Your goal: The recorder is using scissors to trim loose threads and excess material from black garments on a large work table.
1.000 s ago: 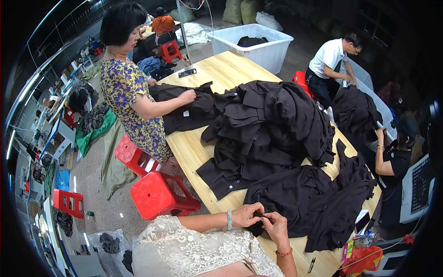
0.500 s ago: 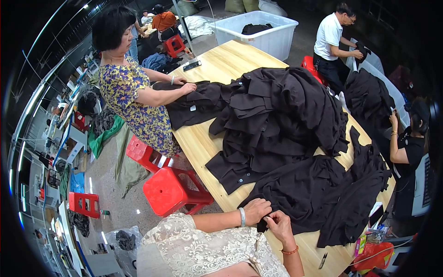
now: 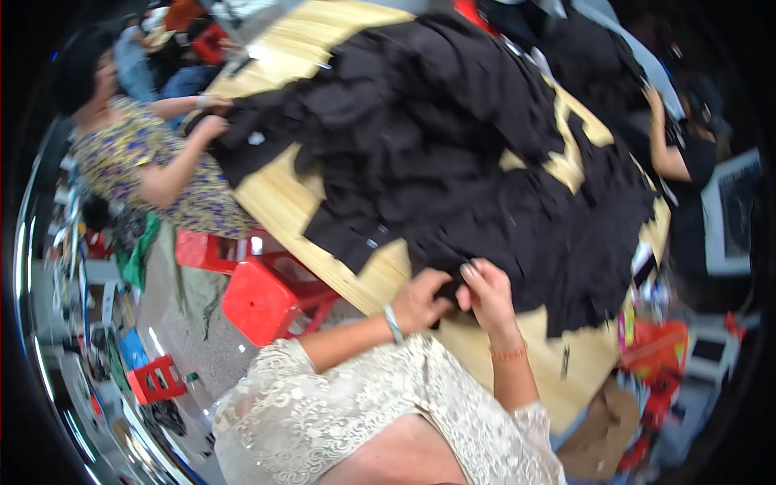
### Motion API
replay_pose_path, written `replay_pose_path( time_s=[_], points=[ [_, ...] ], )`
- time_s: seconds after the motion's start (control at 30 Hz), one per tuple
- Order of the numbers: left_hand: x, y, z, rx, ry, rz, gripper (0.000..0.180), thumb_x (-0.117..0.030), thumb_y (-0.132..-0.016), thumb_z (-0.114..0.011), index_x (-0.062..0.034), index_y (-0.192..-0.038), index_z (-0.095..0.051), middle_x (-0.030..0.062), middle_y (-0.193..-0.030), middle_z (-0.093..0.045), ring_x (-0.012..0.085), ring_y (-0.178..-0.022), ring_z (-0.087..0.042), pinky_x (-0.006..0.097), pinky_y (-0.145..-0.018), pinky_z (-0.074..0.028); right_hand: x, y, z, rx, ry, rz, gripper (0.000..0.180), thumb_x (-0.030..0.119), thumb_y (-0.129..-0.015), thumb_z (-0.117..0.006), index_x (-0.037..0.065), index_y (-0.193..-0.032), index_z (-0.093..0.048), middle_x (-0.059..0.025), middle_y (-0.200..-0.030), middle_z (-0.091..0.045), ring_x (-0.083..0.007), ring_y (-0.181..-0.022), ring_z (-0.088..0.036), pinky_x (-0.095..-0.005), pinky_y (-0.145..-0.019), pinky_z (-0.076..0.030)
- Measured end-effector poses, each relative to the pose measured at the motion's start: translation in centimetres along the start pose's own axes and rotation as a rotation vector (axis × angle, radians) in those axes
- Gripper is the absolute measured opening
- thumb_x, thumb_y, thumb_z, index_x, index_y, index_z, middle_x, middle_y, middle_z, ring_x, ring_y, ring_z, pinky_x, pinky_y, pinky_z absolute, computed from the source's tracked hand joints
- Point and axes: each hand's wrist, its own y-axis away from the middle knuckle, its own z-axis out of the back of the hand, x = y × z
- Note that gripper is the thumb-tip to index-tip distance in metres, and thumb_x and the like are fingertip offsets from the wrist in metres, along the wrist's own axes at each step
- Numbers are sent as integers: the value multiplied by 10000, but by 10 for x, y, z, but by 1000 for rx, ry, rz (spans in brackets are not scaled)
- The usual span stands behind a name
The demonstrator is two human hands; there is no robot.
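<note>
At the near edge of the table, my left hand (image 3: 422, 301) is closed on the edge of a black garment (image 3: 517, 234). Close beside it, my right hand (image 3: 487, 293) is raised slightly, thumb and fingers pinched together at the same dark cloth. Motion blur hides exactly what lies between the right fingertips. The garment spreads away from my hands over the wooden table (image 3: 356, 283). Beyond it rises a large heap of black garments (image 3: 420, 105), a few with small pale buttons.
Across at the left, a person in a flowered dress (image 3: 153, 158) handles black cloth. Red stools (image 3: 260, 299) stand by the table's left side. A small dark tool, perhaps thread snips (image 3: 565, 361), lies at right, near a red plastic bag (image 3: 656, 343). Another person (image 3: 687, 153) works at far right.
The whole view has shifted, so the table and heap appear higher and farther left. My right hand has lifted and turned a little; both hands stay at the garment's edge.
</note>
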Motion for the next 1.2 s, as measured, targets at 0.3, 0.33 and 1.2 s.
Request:
replay_pose_path(
  time_s=[0.3,0.33,1.2],
  points=[
    [18,-2,22,365,767,435,102,4,-870,-658,-11,-968,-633,-73,-809,-577,-9,-675,-488,162,-590,-402,3,-5,21,-144,-12,176,97,68,-897,-661,-7,-911,-600,-68,-825,-662,-130,-717,-683,-245,-646,-600],
    [16,-3,26,369,771,439,102,4,-870,-658,-11,-968,-633,-73,-809,-577,-9,-675,-488,162,-590,-402,1,-3,21,-132,60,205,122,78,-881,-687,-16,-893,-608,-70,-825,-658,-117,-727,-675,-249,-662,-599],
    [-6,3,21,179,550,264,74,-60,-888,-609,9,-860,-605,5,-739,-581,59,-674,-493,239,-573,-416,-3,39,-6,44,1018,782,195,-42,-752,-712,-13,-904,-593,-122,-881,-611,-278,-729,-625,-329,-624,-523]
  ],
)
